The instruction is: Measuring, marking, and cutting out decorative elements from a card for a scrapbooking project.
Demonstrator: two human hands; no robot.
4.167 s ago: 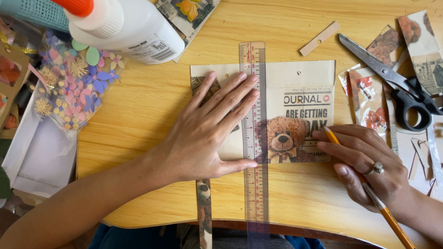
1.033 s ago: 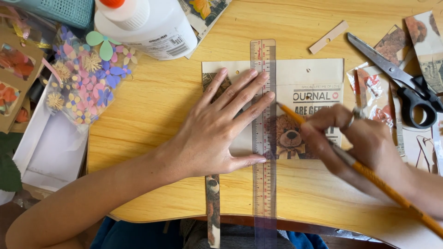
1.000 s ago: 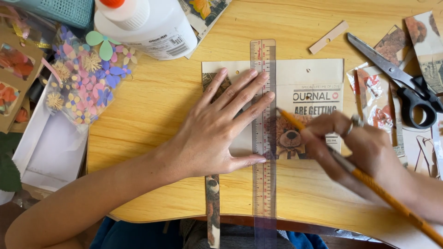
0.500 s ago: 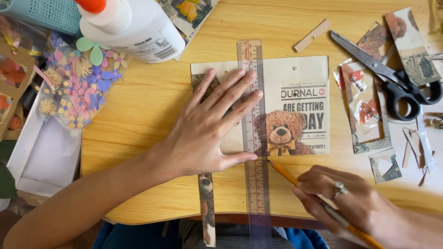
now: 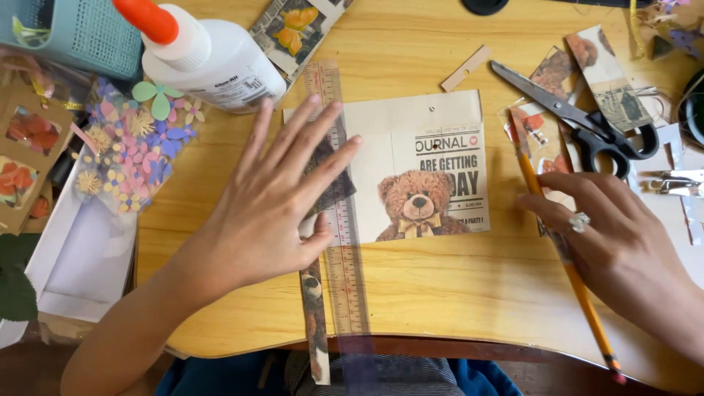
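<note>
Where two hands rest: one ruler (image 5: 339, 213).

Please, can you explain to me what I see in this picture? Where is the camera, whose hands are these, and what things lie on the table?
There is no machine here. A person wears a camera on the head, so the view looks down at that person's own two bare hands over a wooden table.

The left hand lies flat, pressing a clear ruler onto a paper card with a teddy bear picture. The right hand, which wears a ring, holds an orange pencil off to the right of the card.

Around them lie black-handled scissors, a white glue bottle with an orange cap, a clear bag of small paper flowers, and several cut paper scraps.
</note>
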